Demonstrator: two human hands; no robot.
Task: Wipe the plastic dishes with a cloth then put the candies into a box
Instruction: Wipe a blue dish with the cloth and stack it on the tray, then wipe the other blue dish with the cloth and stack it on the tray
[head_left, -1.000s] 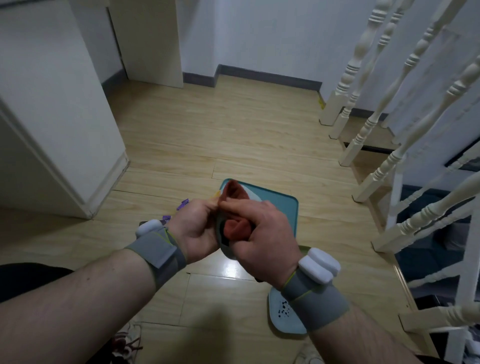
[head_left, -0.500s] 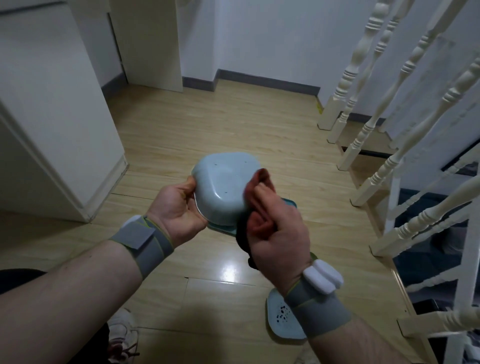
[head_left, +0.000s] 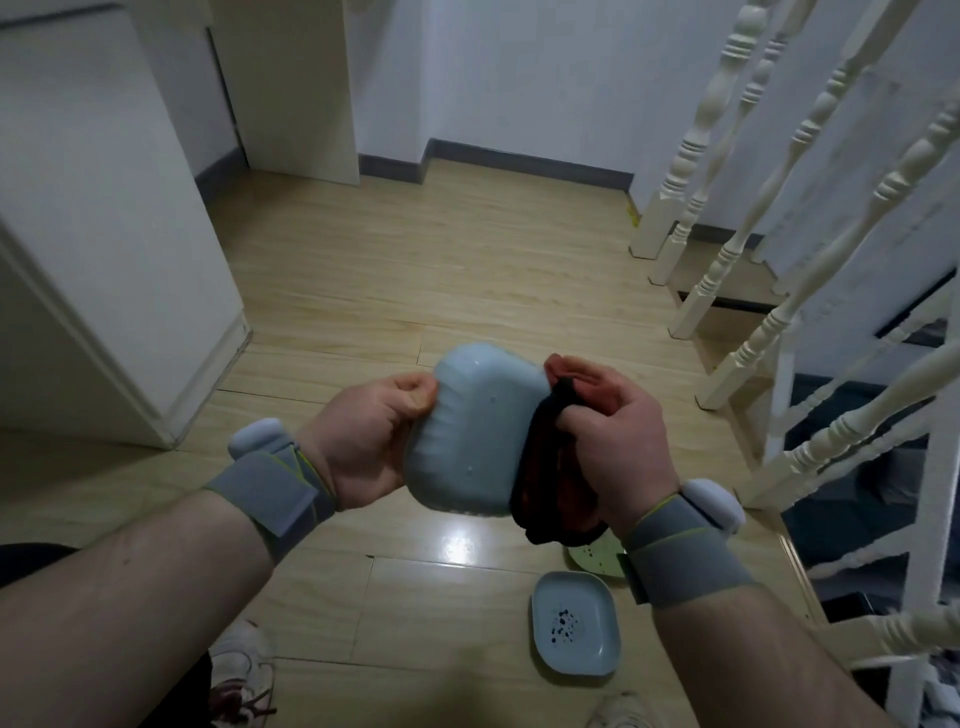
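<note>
I hold a pale blue plastic dish (head_left: 475, 434) up in front of me, its underside turned toward the camera. My left hand (head_left: 366, 441) grips its left rim with thumb and curled fingers. My right hand (head_left: 610, 441) clutches a dark red and black cloth (head_left: 550, 483) against the dish's right edge. On the floor below lie a second pale blue dish (head_left: 574, 623) with dark specks in it and a light green dish (head_left: 595, 558), partly hidden by my right wrist. No candies or box show.
A white stair railing (head_left: 810, 291) and wooden steps (head_left: 727, 291) run along the right. A white cabinet (head_left: 104, 260) stands at the left. The wooden floor (head_left: 441, 270) stretches ahead to the wall. My shoes (head_left: 241, 670) show at the bottom.
The dish has been turned over so its underside faces me. The cloth moved from inside it to its right edge, and both hands sit lower in view. The teal tray behind is now hidden.
</note>
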